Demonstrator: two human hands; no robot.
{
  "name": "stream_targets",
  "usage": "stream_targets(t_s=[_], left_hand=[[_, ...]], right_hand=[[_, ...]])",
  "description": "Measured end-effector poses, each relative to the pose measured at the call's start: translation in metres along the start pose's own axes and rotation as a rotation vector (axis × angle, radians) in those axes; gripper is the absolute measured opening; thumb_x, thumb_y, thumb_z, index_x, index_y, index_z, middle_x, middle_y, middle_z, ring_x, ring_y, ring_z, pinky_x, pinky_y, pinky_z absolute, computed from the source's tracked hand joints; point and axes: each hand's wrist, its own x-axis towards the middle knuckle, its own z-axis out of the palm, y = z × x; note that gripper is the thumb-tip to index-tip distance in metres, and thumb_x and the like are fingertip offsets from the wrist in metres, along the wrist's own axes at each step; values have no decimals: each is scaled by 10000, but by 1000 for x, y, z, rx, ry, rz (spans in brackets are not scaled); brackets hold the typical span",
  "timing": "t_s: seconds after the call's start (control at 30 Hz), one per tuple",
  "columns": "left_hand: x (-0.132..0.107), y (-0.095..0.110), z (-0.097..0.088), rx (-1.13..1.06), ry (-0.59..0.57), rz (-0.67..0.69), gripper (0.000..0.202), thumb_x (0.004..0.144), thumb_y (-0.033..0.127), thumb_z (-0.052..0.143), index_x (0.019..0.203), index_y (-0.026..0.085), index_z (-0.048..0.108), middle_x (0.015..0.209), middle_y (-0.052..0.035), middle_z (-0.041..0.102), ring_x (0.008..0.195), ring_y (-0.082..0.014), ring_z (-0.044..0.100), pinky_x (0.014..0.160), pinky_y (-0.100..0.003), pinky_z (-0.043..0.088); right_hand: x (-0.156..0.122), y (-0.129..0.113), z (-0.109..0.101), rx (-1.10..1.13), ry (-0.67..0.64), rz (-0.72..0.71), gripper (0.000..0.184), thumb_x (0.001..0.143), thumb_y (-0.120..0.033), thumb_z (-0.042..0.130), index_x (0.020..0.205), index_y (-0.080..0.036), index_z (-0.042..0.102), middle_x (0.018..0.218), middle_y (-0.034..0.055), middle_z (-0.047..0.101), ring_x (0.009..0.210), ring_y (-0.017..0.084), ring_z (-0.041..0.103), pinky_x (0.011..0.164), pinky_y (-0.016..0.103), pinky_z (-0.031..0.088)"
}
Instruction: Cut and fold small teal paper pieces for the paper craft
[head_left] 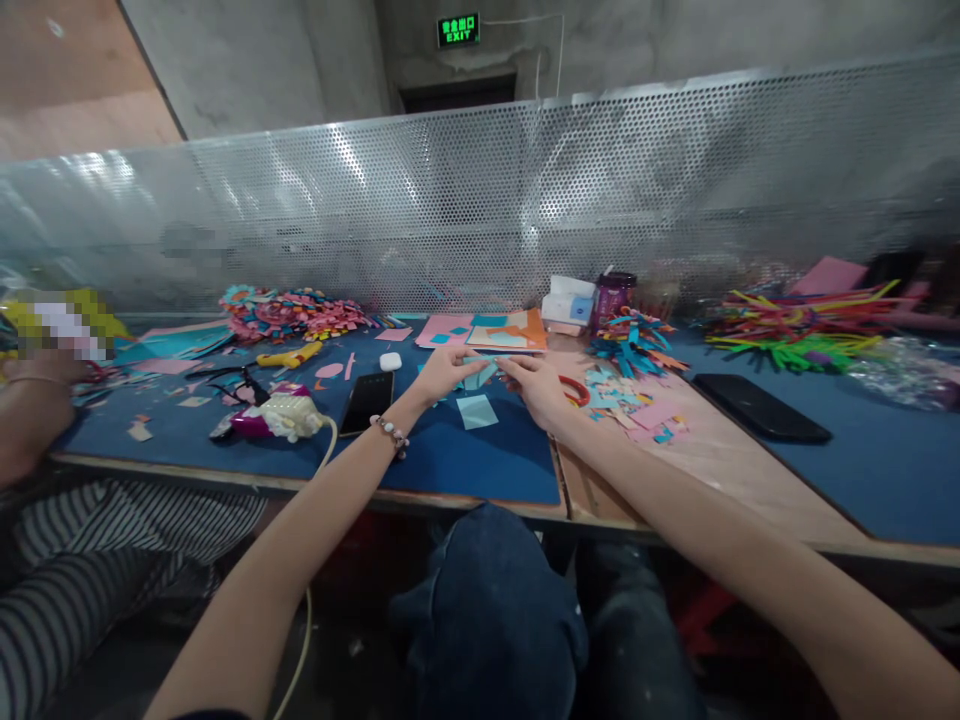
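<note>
Over the blue mat (480, 470), my left hand (444, 374) and my right hand (537, 388) are close together with fingers pinched. Between their fingertips they hold a thin piece of light blue paper (486, 358), seen edge-on and partly hidden by the fingers. Just below it, a pale blue square of paper (478, 412) lies on the mat. Behind the hands rests a stack of pink and orange paper sheets (517, 328). A red ring-shaped thing (576, 390) sits beside my right hand, partly covered by it.
Left are a phone (367, 402), a white case (390, 361), a glue gun (281, 415) with its cord, and a co-worker's arm (37, 400). Right are paper scraps (645, 410), a black phone (761, 407) and colourful pipe cleaners (802, 325). A perforated metal screen (480, 220) stands behind.
</note>
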Motion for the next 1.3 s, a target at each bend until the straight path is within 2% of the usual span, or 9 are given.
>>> stream_targets(t_s=[0.37,0.63,0.97,1.3], left_hand=[[2,-8,0,28,-26,6,334,727,441,628,818,121,653,679,-39,612,523,-78,460,475,-212,321],[1,-6,-1,55,-32,1,347,731,458,621,831,128,660,646,-30,595,493,-73,429,451,-214,280],[0,0,0,23,-19,-9,335,705,467,641,791,144,656,614,-38,610,561,-126,535,474,-228,367],[2,-3,-1,8,-23,12,332,711,452,644,781,127,643,655,-48,627,566,-113,536,495,-222,379]], right_hand=[[-2,-2,1,-42,-7,-21,364,605,-507,707,707,-167,625,677,6,595,571,91,480,524,220,364],[-2,-3,2,-46,9,-23,366,586,-514,713,684,-174,620,652,0,585,553,92,468,518,227,367],[0,1,0,-10,34,3,374,574,-499,728,733,-168,658,666,3,607,557,95,482,531,232,370],[2,1,-1,14,71,2,377,571,-486,732,774,-172,684,670,3,620,560,95,482,535,237,359]])
